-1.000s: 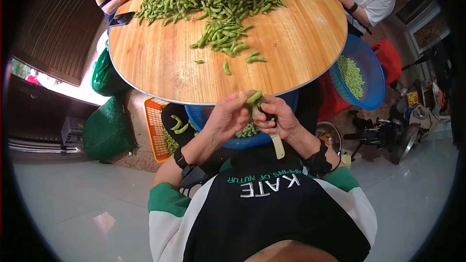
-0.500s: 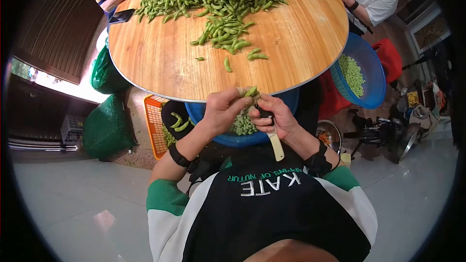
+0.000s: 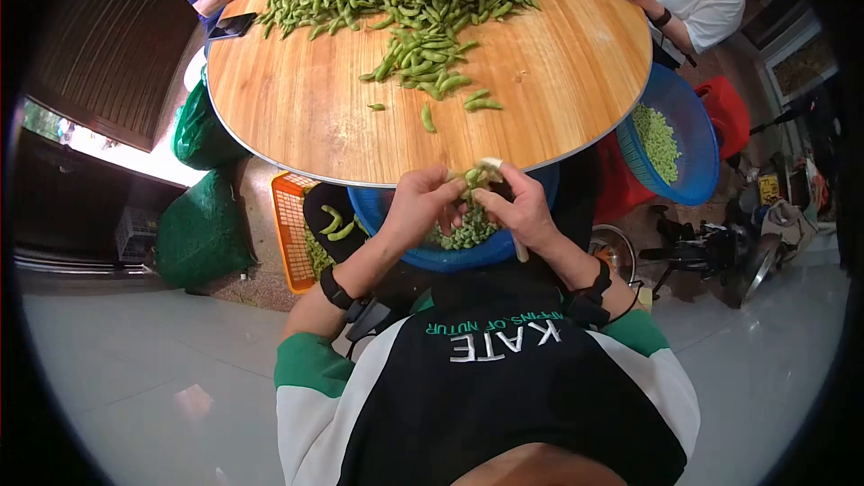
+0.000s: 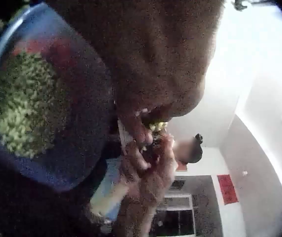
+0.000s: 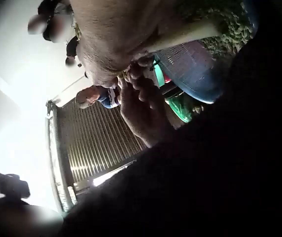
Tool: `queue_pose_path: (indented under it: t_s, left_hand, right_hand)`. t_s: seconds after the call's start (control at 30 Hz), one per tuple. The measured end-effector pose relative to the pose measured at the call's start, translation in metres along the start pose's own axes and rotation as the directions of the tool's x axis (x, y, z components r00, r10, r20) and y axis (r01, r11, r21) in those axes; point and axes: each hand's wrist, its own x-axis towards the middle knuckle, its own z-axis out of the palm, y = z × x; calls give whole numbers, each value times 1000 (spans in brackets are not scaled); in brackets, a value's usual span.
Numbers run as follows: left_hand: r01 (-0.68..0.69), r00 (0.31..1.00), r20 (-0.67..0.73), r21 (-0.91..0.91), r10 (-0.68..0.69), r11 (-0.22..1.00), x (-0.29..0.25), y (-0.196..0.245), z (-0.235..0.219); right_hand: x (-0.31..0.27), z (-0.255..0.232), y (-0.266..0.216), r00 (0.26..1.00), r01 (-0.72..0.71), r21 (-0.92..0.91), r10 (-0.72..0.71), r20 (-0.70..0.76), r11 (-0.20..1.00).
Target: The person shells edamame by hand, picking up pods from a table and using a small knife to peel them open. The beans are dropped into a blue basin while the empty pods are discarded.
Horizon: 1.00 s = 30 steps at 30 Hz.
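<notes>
Hands (image 3: 421,205) (image 3: 526,212) pinch green pod (image 3: 472,177) over blue basin (image 3: 443,261); right grips pale handle (image 3: 521,253).

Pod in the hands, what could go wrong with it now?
The pod might slip from between the left hand and right hand and miss the basin, as it is held up near the table edge.

The right hand also holds a tool with a pale handle. Its tip is hidden, but if it is sharp, it could nick the left hand close by.
</notes>
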Motion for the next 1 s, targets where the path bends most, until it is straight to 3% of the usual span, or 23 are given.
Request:
queue_pose_path:
  t_s: [0.03,0.07,0.13,0.33,0.37,0.43,0.5,0.57,0.6,0.63,0.67,0.7,0.83,0.9,0.93,0.97,1.0]
  left_hand:
    - [-16,1000,-15,36,16,999,0,1,0]
    - [-17,1000,-18,35,17,999,0,0,1]
    - [-96,995,-21,129,100,987,-3,-4,3]
    - [-108,994,51,232,99,967,-7,-9,4]
    - [-109,994,52,232,99,967,-8,-8,4]
    - [-4,999,34,132,0,991,-13,-3,3]
    - [-4,1000,0,39,4,999,-13,0,-3]
    - [-4,999,-32,-53,2,999,-14,2,-7]
    - [-9,1000,-13,-86,8,996,-15,1,-7]
    - [-18,1000,8,-120,19,993,-14,1,-7]
    - [-28,999,11,-117,30,993,-12,-1,-6]
    - [-46,998,24,-137,50,990,-11,-4,-5]
    - [-61,997,38,-90,65,994,-7,-9,0]
    - [-72,997,27,-103,75,992,-7,-8,1]
    - [-93,995,20,-79,94,993,-6,-9,2]
    - [-105,994,11,-57,106,993,-6,-11,3]
    - [-111,994,11,-53,112,992,-7,-13,5]
  right_hand:
    - [2,1,2,972,184,-241,-214,-103,953]
    - [5,0,3,972,185,-241,-214,-100,953]
    - [10,-2,5,845,432,-594,-534,5,679]
    - [12,3,5,801,458,-667,-598,22,589]
    - [12,0,5,802,457,-667,-597,22,588]
    - [13,-8,5,902,324,-577,-429,-50,749]
    - [7,-12,0,917,317,-548,-397,-29,774]
    - [0,-11,-8,954,299,-457,-270,130,837]
    - [3,-8,-8,914,401,-433,-383,134,807]
    - [2,-6,-11,912,406,-436,-388,135,803]
    - [0,-4,-17,984,179,-307,-175,40,935]
    - [1,-2,-23,998,-55,-150,53,-18,987]
    - [6,-3,-17,997,35,-145,-44,-56,989]
    - [8,-6,-19,1000,0,-240,5,20,971]
    - [5,-5,-20,995,103,-326,-95,42,940]
    - [5,-2,-11,983,184,-294,-180,40,938]
    - [4,-1,-11,983,184,-313,-181,38,932]
